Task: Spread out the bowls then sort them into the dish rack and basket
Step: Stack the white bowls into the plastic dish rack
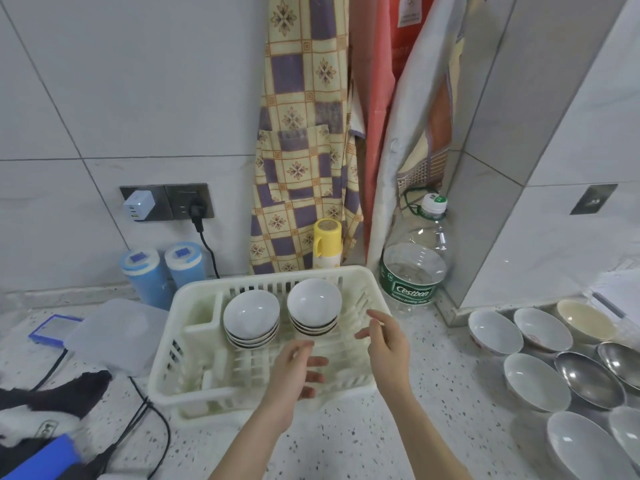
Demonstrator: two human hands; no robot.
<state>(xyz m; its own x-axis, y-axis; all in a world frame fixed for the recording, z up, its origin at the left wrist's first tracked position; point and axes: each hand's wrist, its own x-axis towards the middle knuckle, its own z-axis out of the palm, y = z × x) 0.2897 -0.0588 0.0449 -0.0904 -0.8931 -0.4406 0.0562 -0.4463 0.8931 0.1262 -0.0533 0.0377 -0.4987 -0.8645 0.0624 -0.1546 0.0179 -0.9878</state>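
Bowls sit in two places on the speckled bench (398,431). Inside the white plastic dish rack (194,344), two stacks of white bowls lean on edge against the far slots: the left stack (251,318) and the right stack (314,306), side by side and close together, their hollow sides facing the camera. To the right of the rack, well apart from it, more bowls are spread out singly: a white bowl with a red mark (495,332), another white bowl (542,329), a cream bowl (585,320), a large white bowl (536,381), two steel bowls (588,379), and further white bowls at the lower right edge, partly cut off.

Both hands hover over the near half of the rack, holding nothing. The left hand (298,372) has its fingers relaxed and slightly spread, palm turned toward the right. The right hand (388,344) faces it, its fingers (379,315) loosely extended toward the right stack but not touching it. A gap lies between the two hands.

Behind the rack stand a yellow-capped bottle (327,244), a large clear water bottle (414,268) with a green label, and two blue canisters (162,271). A patterned apron (301,133) hangs against the tiled wall. A translucent lidded box (114,330) lies left of the rack, with black cables (152,410) running across the bench nearby.
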